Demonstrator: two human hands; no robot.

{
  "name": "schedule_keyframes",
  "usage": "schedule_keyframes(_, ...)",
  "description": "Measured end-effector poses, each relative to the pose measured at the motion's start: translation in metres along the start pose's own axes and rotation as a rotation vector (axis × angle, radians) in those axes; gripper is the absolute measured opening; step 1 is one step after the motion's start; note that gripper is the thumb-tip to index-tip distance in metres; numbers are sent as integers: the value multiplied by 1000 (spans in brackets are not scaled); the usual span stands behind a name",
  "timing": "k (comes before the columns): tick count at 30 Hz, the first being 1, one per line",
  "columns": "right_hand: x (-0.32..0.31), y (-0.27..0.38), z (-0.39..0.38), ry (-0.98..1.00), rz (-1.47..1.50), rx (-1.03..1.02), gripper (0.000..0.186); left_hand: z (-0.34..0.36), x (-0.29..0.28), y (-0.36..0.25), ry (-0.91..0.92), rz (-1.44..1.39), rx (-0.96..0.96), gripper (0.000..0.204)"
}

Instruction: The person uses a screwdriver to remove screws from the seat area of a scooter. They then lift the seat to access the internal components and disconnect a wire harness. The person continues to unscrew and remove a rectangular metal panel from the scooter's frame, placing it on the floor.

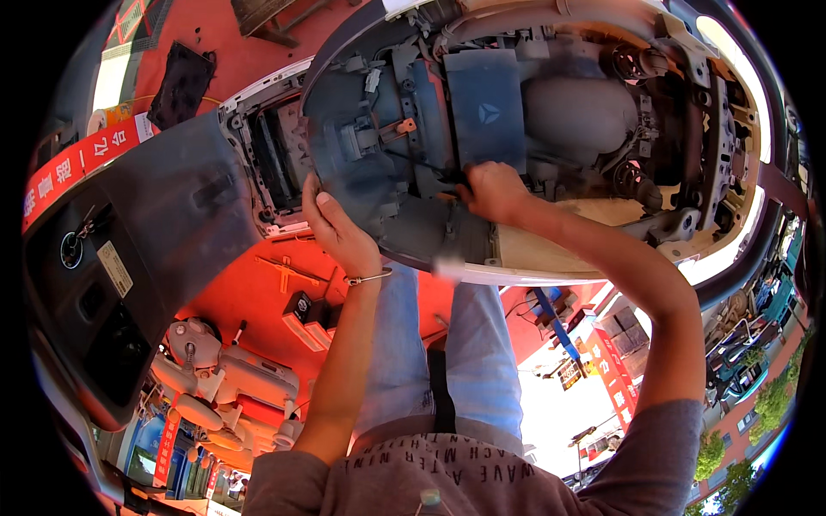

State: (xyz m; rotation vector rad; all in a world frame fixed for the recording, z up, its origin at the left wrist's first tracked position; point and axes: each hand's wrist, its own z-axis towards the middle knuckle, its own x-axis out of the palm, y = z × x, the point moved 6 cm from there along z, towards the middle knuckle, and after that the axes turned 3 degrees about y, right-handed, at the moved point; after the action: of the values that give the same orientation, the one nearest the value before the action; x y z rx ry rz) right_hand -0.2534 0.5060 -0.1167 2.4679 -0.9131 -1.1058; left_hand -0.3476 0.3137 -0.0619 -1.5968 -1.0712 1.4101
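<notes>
The left hand (337, 225) grips the rim of the scooter body (516, 146), fingers curled around its dark underside panel (370, 185) to steady it. The right hand (492, 191) closes on a thin black tool (422, 165) pressed into the panel. This looks like fastener work; the next move calls for firm, steady pressure.

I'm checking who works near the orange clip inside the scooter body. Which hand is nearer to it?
Left. The left hand grips the dark panel's edge just below-left of the orange clip; the right hand is farther, lower right, holding a thin black tool.
</notes>
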Motion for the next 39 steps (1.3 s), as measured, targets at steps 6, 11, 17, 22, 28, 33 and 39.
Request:
schedule_keyframes(6, -6, 16, 0, -155, -142, -207, 28, -3, 4, -8, -83, -59, -39, 35)
schedule_keyframes(11, -4, 41, 12, -117, -235, -251, 32, -3, 2, -4, -107, -79, -22, 33)
schedule_keyframes(17, -33, 2, 13, 10, -68, -141, 28, -3, 1, 1, -126, -133, -36, 31)
schedule_keyframes(22, -42, -27, -12, -74, 249, -12, 20, -1, -5, 3, -153, -154, 12, 28)
schedule_keyframes(28, -79, -18, -73, 224, 1057, 345, 24, -3, -8, 8, -204, -333, -61, 30)
schedule_keyframes(33, -99, 40, -127, 130, 1251, 284, 33, -3, -33, 109, -282, -543, -411, 20)
schedule_keyframes(39, -36, 117, -181, 528, 1395, 375, 33, 44, -78, 205, 189, 399, -132, 24)
